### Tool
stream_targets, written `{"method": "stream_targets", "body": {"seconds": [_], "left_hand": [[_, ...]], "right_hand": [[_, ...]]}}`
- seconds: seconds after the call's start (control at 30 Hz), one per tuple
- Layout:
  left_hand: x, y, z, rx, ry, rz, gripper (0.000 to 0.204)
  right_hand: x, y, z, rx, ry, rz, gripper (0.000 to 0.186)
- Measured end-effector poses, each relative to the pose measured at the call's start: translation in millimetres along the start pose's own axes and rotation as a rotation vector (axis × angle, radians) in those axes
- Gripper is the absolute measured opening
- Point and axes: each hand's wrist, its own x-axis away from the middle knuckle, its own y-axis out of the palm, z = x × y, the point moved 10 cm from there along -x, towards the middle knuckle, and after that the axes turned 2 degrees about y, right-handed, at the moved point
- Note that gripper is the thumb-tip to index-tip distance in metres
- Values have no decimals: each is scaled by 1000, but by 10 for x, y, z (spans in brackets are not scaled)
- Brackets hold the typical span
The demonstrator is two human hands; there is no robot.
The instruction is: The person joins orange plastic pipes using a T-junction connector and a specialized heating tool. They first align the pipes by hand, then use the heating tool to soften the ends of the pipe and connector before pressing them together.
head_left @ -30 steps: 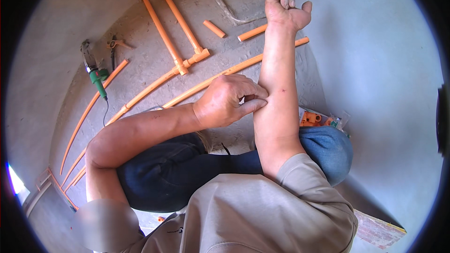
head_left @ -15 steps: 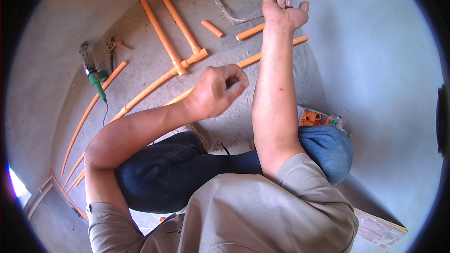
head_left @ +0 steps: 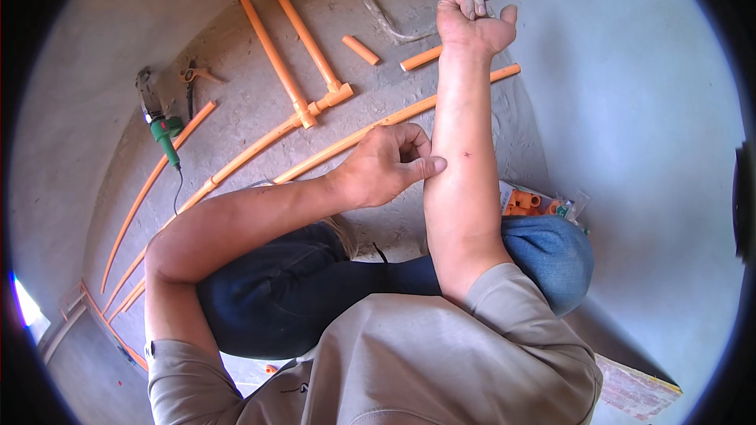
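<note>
My left hand (head_left: 386, 164) is closed with its fingers curled, and its thumb tip rests against the inner side of my right forearm (head_left: 465, 134). No object shows in its grip. A small dark red mark sits on that forearm's skin. Stretched out ahead, my right hand (head_left: 476, 19) has whitish dust on its curled fingers, with the thumb standing apart. Nothing is visible in it. Past the right arm runs a long orange pipe (head_left: 370, 134), partly hidden by the forearm. Two shorter orange pieces, a cut pipe (head_left: 361, 49) and another pipe (head_left: 421, 57), lie near the right wrist.
Joined orange pipes with a tee fitting (head_left: 335, 97) cross the floor. To the left lies a green-handled power tool (head_left: 162, 138) with a cord, beside an orange-handled tool (head_left: 197, 76). A box of orange fittings (head_left: 523, 201) stands by my right knee, near the wall (head_left: 646, 126).
My left hand has moved right until its thumb meets my right forearm. My right hand has barely shifted and keeps its curled pose.
</note>
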Motion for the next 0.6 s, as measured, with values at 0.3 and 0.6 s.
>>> {"method": "stream_targets", "body": {"seconds": [0.3, 0.6], "left_hand": [[110, -139, 220, -117, 204, 121, 14], [194, -62, 587, -238, 504, 141, 10]], "right_hand": [[-3, 80, -167, -40, -41, -13, 63], [-2, 64, -170, 10, -69, 1, 62]]}}
